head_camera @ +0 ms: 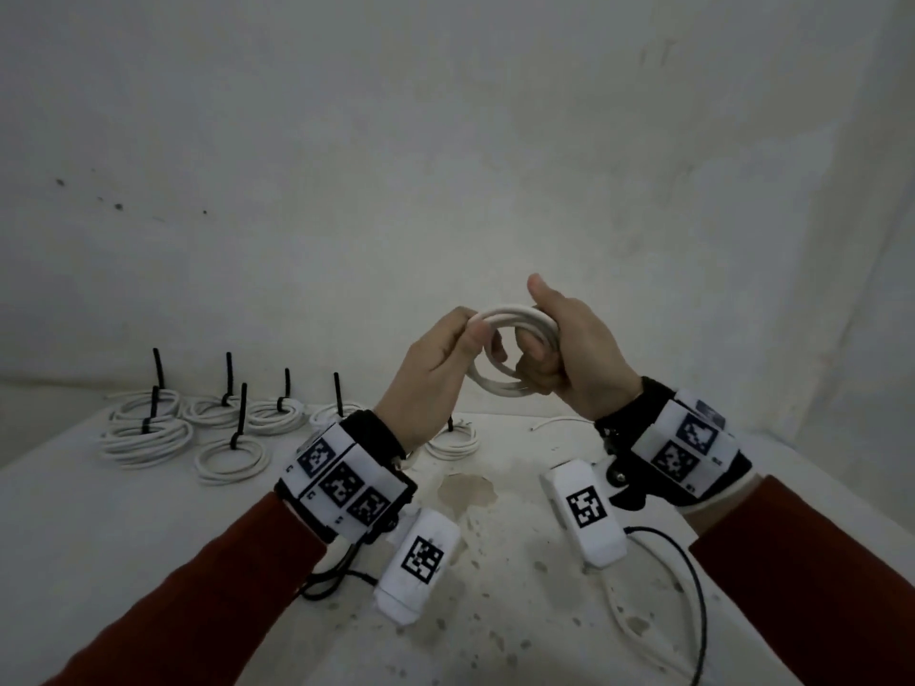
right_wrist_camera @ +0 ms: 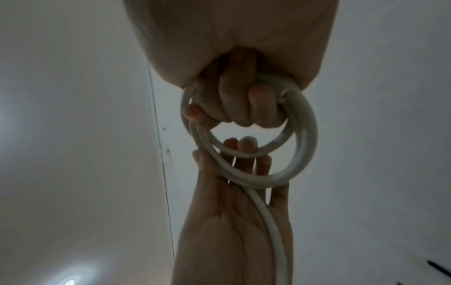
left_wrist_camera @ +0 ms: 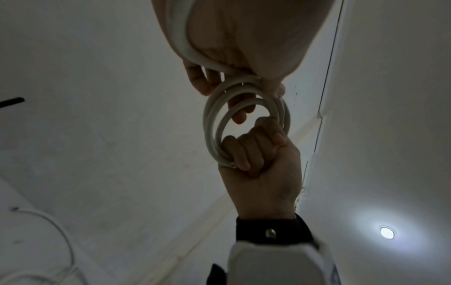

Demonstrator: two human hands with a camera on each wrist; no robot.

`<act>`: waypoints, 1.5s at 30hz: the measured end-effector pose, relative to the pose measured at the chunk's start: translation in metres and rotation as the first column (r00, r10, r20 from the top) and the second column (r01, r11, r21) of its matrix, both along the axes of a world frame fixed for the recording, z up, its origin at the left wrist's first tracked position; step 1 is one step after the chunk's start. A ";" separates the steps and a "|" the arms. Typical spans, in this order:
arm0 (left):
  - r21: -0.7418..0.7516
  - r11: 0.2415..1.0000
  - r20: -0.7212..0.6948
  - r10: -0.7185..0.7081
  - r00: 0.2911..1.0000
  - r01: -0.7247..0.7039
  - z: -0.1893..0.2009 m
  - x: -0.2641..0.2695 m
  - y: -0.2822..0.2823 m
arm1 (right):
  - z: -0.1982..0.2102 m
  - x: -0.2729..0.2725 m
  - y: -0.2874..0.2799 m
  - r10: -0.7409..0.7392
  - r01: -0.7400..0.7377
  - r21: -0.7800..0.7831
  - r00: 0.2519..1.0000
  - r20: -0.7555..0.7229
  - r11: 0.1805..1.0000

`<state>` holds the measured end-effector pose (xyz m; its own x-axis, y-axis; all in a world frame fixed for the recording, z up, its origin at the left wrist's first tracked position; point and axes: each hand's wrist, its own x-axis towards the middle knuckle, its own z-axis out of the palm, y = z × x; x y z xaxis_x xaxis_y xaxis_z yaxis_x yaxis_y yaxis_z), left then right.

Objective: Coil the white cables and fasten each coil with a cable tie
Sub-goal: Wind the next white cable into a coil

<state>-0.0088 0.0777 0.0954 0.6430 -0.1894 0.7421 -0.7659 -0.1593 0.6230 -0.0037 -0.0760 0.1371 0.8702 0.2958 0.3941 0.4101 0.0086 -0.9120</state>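
Note:
A white cable coil [head_camera: 515, 319] of several loops hangs in the air above the table, held between both hands. My right hand [head_camera: 569, 354] grips the coil's right side in a fist, fingers curled through the loops [left_wrist_camera: 251, 152]. My left hand [head_camera: 445, 358] holds the coil's left side, thumb over the strands; the cable's free length runs down across its palm [right_wrist_camera: 266, 212]. The same coil [right_wrist_camera: 302, 135] shows from below in the right wrist view, and as the coil [left_wrist_camera: 212, 123] in the left wrist view. No tie is on this coil.
Several finished coils [head_camera: 143, 435] with upright black cable ties [head_camera: 158, 368] lie at the table's back left; another tied coil [head_camera: 453, 443] sits behind my left wrist. A loose white cable end [head_camera: 559, 420] lies at the back right. A stained patch [head_camera: 468, 492] marks the table [head_camera: 148, 537].

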 end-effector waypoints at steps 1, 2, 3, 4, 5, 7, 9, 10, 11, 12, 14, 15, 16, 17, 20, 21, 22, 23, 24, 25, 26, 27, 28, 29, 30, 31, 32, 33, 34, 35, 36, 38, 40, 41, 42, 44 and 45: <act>-0.025 1.000 -0.005 -0.016 1.000 0.016 0.002 0.000 0.000 | -0.001 0.000 0.004 -0.058 0.057 0.039 0.998 0.022 0.998; -0.037 0.999 -0.005 -0.029 1.000 0.029 0.004 -0.001 0.000 | -0.002 0.000 0.008 -0.109 0.106 0.078 0.993 0.043 0.991; -0.050 0.998 -0.009 -0.044 0.999 0.044 0.006 -0.001 0.001 | -0.003 0.000 0.011 -0.150 0.143 0.106 0.987 0.062 0.984; -0.070 0.996 -0.024 -0.059 0.998 0.057 0.008 0.000 0.003 | -0.004 0.001 0.013 -0.181 0.172 0.114 0.980 0.079 0.978; -0.099 0.993 -0.055 -0.072 0.996 0.067 0.009 0.001 0.004 | -0.005 0.001 0.014 -0.204 0.194 0.099 0.974 0.097 0.976; -0.149 0.987 -0.124 -0.083 0.989 0.064 0.010 0.002 0.005 | -0.005 0.000 0.015 -0.199 0.195 0.041 0.973 0.113 0.980; -0.128 0.991 -0.144 0.004 0.990 -0.022 0.011 0.004 0.007 | -0.004 -0.003 0.017 -0.142 0.143 -0.012 0.986 0.082 0.990; -0.104 0.992 -0.139 0.056 0.989 -0.070 0.011 0.005 0.007 | -0.003 -0.004 0.017 -0.112 0.114 -0.039 0.993 0.046 0.993; -0.083 0.991 -0.130 0.098 0.987 -0.109 0.011 0.005 0.007 | -0.003 -0.005 0.018 -0.084 0.084 -0.062 0.996 -0.001 0.995; -0.060 0.988 -0.121 0.134 0.984 -0.142 0.011 0.006 0.007 | -0.003 -0.006 0.019 -0.056 0.052 -0.076 0.997 -0.051 0.996; -0.032 0.983 -0.122 0.175 0.977 -0.180 0.013 0.006 0.007 | -0.003 -0.008 0.022 0.015 -0.022 -0.044 0.989 -0.150 0.999; -0.034 0.982 -0.138 0.182 0.974 -0.188 0.014 0.006 0.007 | -0.004 -0.009 0.022 0.069 -0.068 0.009 0.976 -0.207 0.998; -0.043 0.981 -0.161 0.183 0.970 -0.192 0.016 0.007 0.008 | -0.004 -0.010 0.023 0.135 -0.117 0.085 0.955 -0.263 0.989; -0.061 0.981 -0.197 0.168 0.966 -0.183 0.018 0.008 0.008 | -0.005 -0.012 0.023 0.204 -0.157 0.171 0.930 -0.305 0.973; -0.148 0.985 -0.320 0.034 0.947 -0.085 0.020 0.009 0.008 | -0.009 -0.013 0.024 0.271 -0.165 0.309 0.900 -0.340 0.937; -0.154 0.986 -0.331 0.013 0.943 -0.068 0.018 0.008 0.006 | -0.010 -0.014 0.024 0.258 -0.145 0.322 0.904 -0.341 0.936; -0.156 0.985 -0.324 0.013 0.946 -0.067 0.016 0.007 0.004 | -0.011 -0.014 0.025 0.248 -0.128 0.340 0.908 -0.337 0.932; -0.161 0.984 -0.303 0.023 0.953 -0.075 0.013 0.006 0.003 | -0.012 -0.013 0.024 0.247 -0.117 0.369 0.912 -0.327 0.922; -0.163 0.982 -0.271 0.045 0.962 -0.092 0.009 0.007 0.002 | -0.012 -0.012 0.024 0.249 -0.109 0.403 0.916 -0.314 0.909; -0.156 0.981 -0.238 0.075 0.968 -0.114 0.006 0.009 0.003 | -0.011 -0.011 0.024 0.244 -0.098 0.431 0.923 -0.297 0.897; -0.146 0.981 -0.217 0.098 0.971 -0.132 0.004 0.010 0.003 | -0.011 -0.010 0.024 0.232 -0.087 0.449 0.932 -0.277 0.889; -0.143 0.980 -0.209 0.105 0.972 -0.136 0.003 0.011 0.004 | -0.011 -0.009 0.024 0.213 -0.075 0.458 0.942 -0.258 0.886; -0.154 0.980 -0.208 0.095 0.973 -0.129 0.002 0.012 0.004 | -0.011 -0.007 0.025 0.189 -0.059 0.463 0.952 -0.240 0.884; -0.180 0.977 -0.210 0.076 0.975 -0.115 0.002 0.013 0.003 | -0.012 -0.006 0.026 0.164 -0.041 0.471 0.961 -0.223 0.881; -0.213 0.971 -0.215 0.064 0.974 -0.111 0.003 0.012 0.001 | -0.013 -0.006 0.029 0.140 -0.024 0.479 0.968 -0.209 0.878; -0.245 0.962 -0.223 0.068 0.972 -0.123 0.005 0.012 -0.001 | -0.015 -0.006 0.032 0.126 -0.012 0.491 0.972 -0.200 0.871; -0.269 0.952 -0.231 0.083 0.969 -0.146 0.007 0.012 -0.003 | -0.016 -0.008 0.035 0.122 -0.008 0.508 0.974 -0.192 0.862; -0.282 0.945 -0.234 0.101 0.967 -0.167 0.008 0.012 -0.004 | -0.017 -0.009 0.038 0.126 -0.010 0.527 0.975 -0.184 0.850; -0.284 0.940 -0.229 0.123 0.966 -0.187 0.009 0.012 -0.004 | -0.016 -0.010 0.040 0.123 -0.012 0.536 0.977 -0.172 0.844; -0.280 0.936 -0.218 0.155 0.964 -0.213 0.009 0.013 -0.003 | -0.016 -0.010 0.041 0.107 -0.014 0.520 0.983 -0.150 0.854; -0.274 0.929 -0.205 0.194 0.959 -0.246 0.011 0.013 -0.002 | -0.016 -0.009 0.042 0.054 0.005 0.454 0.992 -0.116 0.891; -0.284 0.904 -0.204 0.269 0.941 -0.319 0.013 0.016 0.003 | -0.018 -0.010 0.038 -0.164 0.155 0.169 0.986 0.042 0.973; -0.326 0.867 -0.231 0.313 0.921 -0.377 0.018 0.020 0.009 | -0.025 -0.014 0.031 -0.276 0.296 -0.033 0.922 0.272 0.955; -0.339 0.849 -0.248 0.336 0.909 -0.406 0.019 0.022 0.013 | -0.031 -0.017 0.029 -0.277 0.328 -0.074 0.880 0.386 0.942; -0.343 0.835 -0.260 0.356 0.898 -0.430 0.021 0.023 0.016 | -0.036 -0.023 0.027 -0.254 0.343 -0.100 0.834 0.490 0.934; -0.346 0.825 -0.272 0.368 0.889 -0.447 0.022 0.025 0.020 | -0.047 -0.032 0.026 -0.159 0.322 -0.150 0.758 0.633 0.935; -0.350 0.821 -0.279 0.368 0.887 -0.451 0.021 0.025 0.021 | -0.051 -0.033 0.026 -0.127 0.317 -0.169 0.732 0.670 0.933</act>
